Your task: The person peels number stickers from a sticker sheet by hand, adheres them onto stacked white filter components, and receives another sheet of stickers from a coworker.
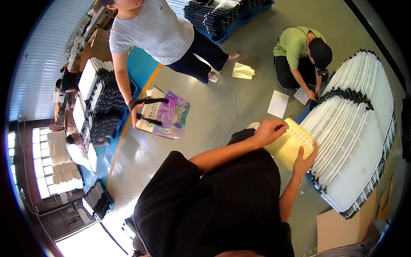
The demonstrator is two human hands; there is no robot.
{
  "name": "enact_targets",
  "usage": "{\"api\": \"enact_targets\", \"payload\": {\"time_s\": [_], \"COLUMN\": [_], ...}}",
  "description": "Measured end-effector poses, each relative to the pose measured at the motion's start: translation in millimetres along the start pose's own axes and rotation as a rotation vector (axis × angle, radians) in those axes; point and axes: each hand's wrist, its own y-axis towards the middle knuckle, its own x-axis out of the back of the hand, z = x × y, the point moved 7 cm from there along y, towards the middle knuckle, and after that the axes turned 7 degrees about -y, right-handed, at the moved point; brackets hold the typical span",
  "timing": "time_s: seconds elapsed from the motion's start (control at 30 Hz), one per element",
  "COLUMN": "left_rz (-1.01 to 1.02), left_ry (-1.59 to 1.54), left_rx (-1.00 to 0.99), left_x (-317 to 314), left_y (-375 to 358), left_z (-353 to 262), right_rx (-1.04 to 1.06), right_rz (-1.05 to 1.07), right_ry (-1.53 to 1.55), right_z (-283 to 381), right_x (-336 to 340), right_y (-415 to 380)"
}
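Observation:
My right hand [303, 160] holds a yellow sheet [280, 149] with rows of small marks that look like stickers, its thumb on top and its fingers along the edge. Over the sheet's upper left edge is my left hand [269, 133], fingers pinched together. Whatever sits between those fingertips is too small to make out. Right beside the sheet stands a large stack of white panels with black edge pieces [342, 141].
A person in green [295, 47] crouches by the stack, hands at its edge. A white printed sheet [278, 104] and a crumpled yellow paper [243, 71] lie on the floor. Another person [150, 34] stands with a purple bag [171, 115]. Cardboard [342, 229] lies lower right.

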Motion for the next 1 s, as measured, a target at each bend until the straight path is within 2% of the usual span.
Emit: {"api": "enact_targets", "payload": {"time_s": [0.07, 0.13, 0.23, 0.27, 0.37, 0.47, 0.53, 0.67, 0.73, 0.83, 0.97, 1.0], "left_rz": [0.032, 0.038, 0.069, 0.084, 0.121, 0.155, 0.205, 0.22, 0.222, 0.231, 0.233, 0.224], "left_ry": [0.053, 0.008, 0.053, 0.076, 0.08, 0.09, 0.097, 0.114, 0.181, 0.238, 0.264, 0.229], "left_rx": [-0.061, -0.149, -0.236, -0.279, -0.296, -0.32, -0.266, -0.32, -0.436, -0.501, -0.5, -0.43], "left_x": [-9, -21, -34, -38, -46, -52, -59, -66, -68, -73, -76, -74], "left_y": [-5, -11, -19, -20, -22, -22, -23, -24, -26, -28, -27, -26], "left_z": [-6, -14, -22, -25, -31, -37, -34, -39, -44, -47, -49, -45], "right_rx": [-0.061, -0.067, -0.164, -0.162, -0.342, -0.359, -0.357, -0.399, -0.36, -0.276, -0.179, -0.178], "right_rz": [0.344, 0.305, 0.453, 0.45, 0.446, 0.46, 0.458, 0.455, 0.455, 0.455, 0.452, 0.451], "right_ry": [-0.276, -0.171, -0.047, -0.047, 0.13, 0.168, 0.179, 0.227, 0.196, 0.117, 0.008, 0.006], "right_z": [-23, -14, -15, -15, -35, -41, -41, -38, -42, -39, -28, -24], "right_x": [-7, -10, -22, -22, -22, -19, -15, -7, -5, -1, 1, 0], "right_y": [5, 6, 1, 0, -8, -9, -8, -7, -6, -1, 3, 4]}}
